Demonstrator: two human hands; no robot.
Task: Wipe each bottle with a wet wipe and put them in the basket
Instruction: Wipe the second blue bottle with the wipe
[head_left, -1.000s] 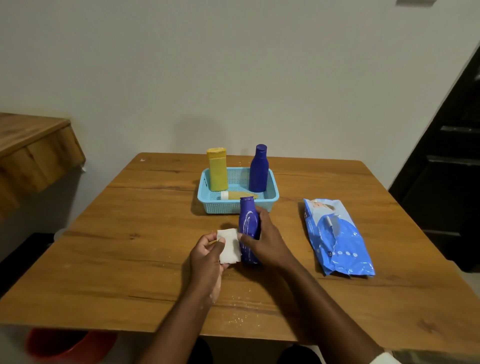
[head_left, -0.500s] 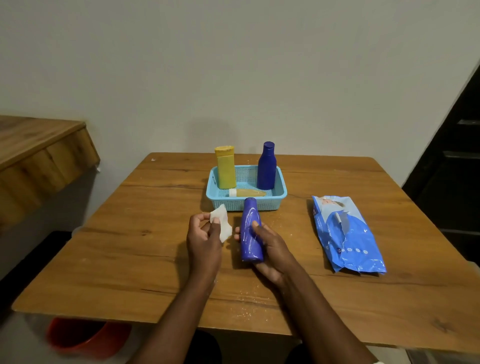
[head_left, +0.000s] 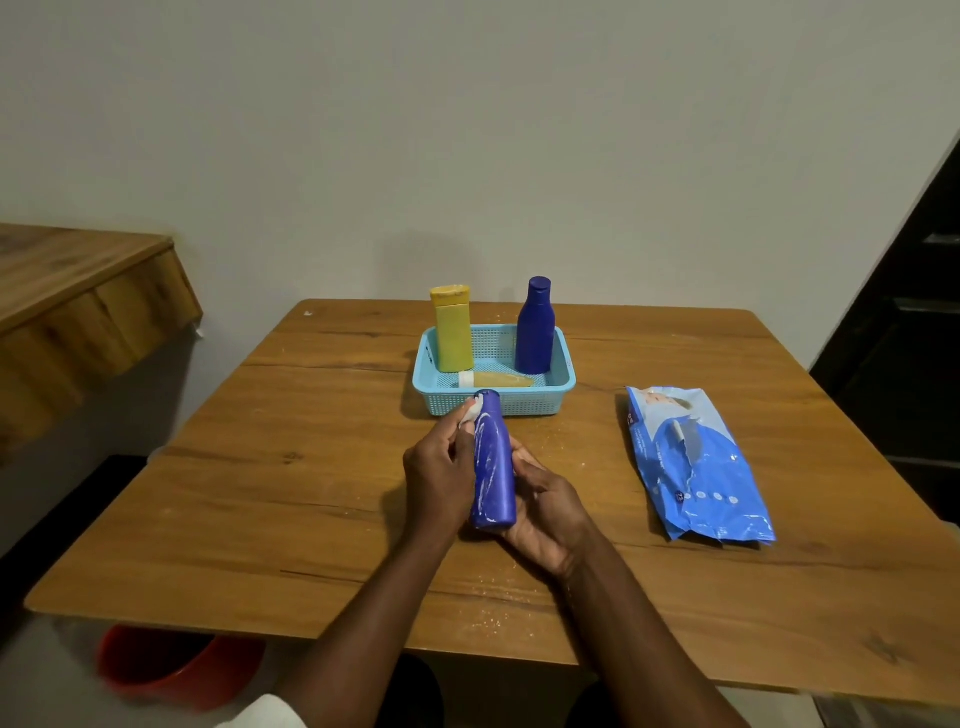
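Right hand (head_left: 545, 512) cradles a tilted violet-blue plastic bottle (head_left: 493, 462), fingers wrapped around it. Left hand (head_left: 439, 467) pinches a white wet wipe (head_left: 471, 411) against the bottle's neck, near the pale blue perforated plastic basket (head_left: 519, 402).

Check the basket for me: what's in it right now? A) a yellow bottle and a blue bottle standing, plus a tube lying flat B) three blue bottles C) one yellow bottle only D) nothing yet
A: the basket holds an upright yellow bottle, an upright blue bottle and a tube lying flat along its front.
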